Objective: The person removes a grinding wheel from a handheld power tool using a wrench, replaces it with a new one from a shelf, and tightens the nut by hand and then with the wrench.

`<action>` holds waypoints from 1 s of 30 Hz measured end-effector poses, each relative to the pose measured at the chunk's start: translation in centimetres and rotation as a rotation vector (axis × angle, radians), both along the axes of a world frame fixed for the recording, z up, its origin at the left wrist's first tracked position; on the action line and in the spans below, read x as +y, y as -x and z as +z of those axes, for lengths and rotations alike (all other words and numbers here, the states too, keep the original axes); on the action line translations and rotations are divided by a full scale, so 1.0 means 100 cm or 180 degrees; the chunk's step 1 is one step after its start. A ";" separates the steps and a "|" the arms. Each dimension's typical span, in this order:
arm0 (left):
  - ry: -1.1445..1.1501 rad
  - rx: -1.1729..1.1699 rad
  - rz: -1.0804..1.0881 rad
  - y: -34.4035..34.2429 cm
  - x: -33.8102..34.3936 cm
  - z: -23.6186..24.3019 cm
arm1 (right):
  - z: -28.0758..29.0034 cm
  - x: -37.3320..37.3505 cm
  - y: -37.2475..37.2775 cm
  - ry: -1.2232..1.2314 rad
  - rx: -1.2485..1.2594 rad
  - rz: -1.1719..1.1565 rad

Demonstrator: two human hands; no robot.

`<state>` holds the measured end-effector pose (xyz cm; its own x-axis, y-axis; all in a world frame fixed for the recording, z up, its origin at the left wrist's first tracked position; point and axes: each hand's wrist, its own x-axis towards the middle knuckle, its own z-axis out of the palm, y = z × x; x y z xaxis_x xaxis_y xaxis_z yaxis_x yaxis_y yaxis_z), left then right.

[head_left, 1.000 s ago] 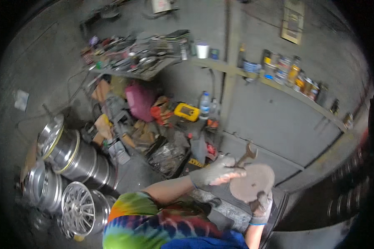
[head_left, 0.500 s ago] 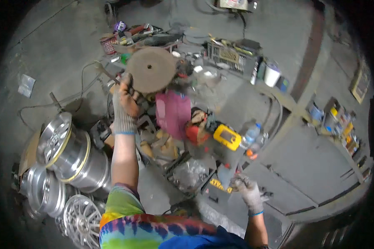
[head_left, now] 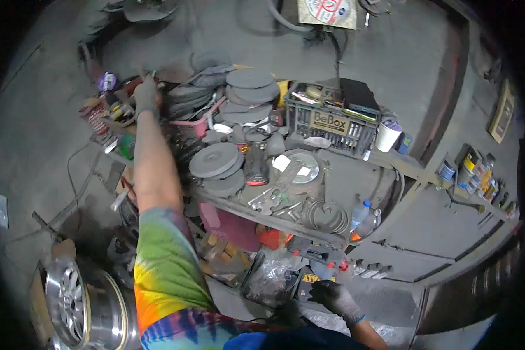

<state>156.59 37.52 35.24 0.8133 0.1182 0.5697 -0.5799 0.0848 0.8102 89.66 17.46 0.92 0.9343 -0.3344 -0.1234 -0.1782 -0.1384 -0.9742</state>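
Observation:
My gloved left hand [head_left: 146,93] reaches to the back left of a cluttered shelf [head_left: 356,186], fingers curled among small tools beside a purple-topped can [head_left: 106,82]; what they grip is too small to make out. Just right of it, dark grinding discs [head_left: 186,100] are piled in and around a pink basket [head_left: 195,127]. More round discs [head_left: 213,160] lie stacked at the shelf's front. My gloved right hand [head_left: 335,300] is low at the right, fingers curled, in front of a black case with yellow lettering [head_left: 312,280]; whatever it holds, if anything, is hidden.
A black crate [head_left: 332,122], white cup [head_left: 387,137] and metal rings [head_left: 326,216] sit on the shelf. Bottles [head_left: 364,219], a bag-filled bin [head_left: 265,274] and cardboard scraps are lower. Alloy wheels [head_left: 84,297] stand at lower left; cans [head_left: 472,175] line a right ledge.
My left hand has stretched up and away onto the shelf; the large disc and wrench it carried are no longer clearly visible in it. My right hand has left the disc and moved lower.

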 end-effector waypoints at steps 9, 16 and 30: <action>0.0496 -0.0881 -0.0507 0.194 0.047 -0.012 | -0.071 0.009 0.058 0.0251 0.0531 -0.0431; -0.0189 -0.0753 -0.4501 0.515 -0.038 -0.144 | 0.029 0.023 0.112 0.0972 -0.0254 -0.0699; -0.3834 0.2099 -0.8600 1.033 -0.140 -0.415 | 0.006 0.185 0.467 0.0427 0.0202 -0.6493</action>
<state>53.30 23.48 -6.22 -0.9088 -0.2918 -0.2982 -0.1362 -0.4681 0.8731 42.98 35.92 1.47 -0.7319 -0.6810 -0.0247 -0.1618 0.2088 -0.9645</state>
